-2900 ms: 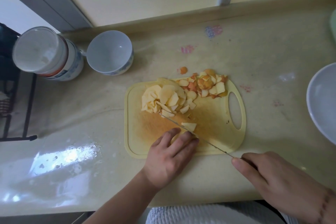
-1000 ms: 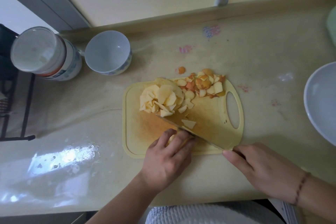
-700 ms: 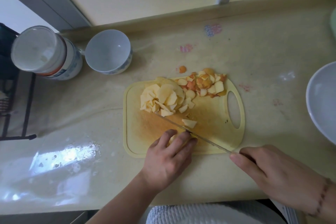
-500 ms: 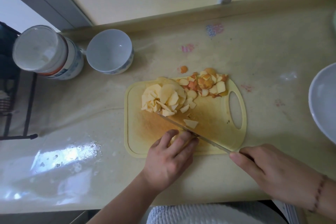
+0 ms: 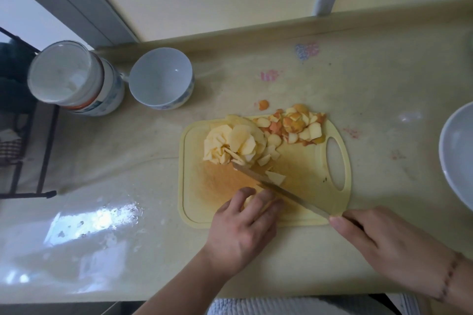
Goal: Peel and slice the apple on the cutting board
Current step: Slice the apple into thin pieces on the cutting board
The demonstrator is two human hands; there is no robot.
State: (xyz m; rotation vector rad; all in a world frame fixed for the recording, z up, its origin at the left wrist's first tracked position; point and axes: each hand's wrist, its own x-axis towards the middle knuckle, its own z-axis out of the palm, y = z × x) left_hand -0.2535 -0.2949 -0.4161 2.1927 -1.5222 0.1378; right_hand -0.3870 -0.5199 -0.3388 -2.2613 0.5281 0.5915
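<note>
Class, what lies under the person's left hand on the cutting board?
Under the left hand a pale piece of apple peeks out between the fingers; most of it is covered.

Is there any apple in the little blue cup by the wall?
No, the blue cup is empty inside, and the apple slices sit piled on the cutting board.
</note>
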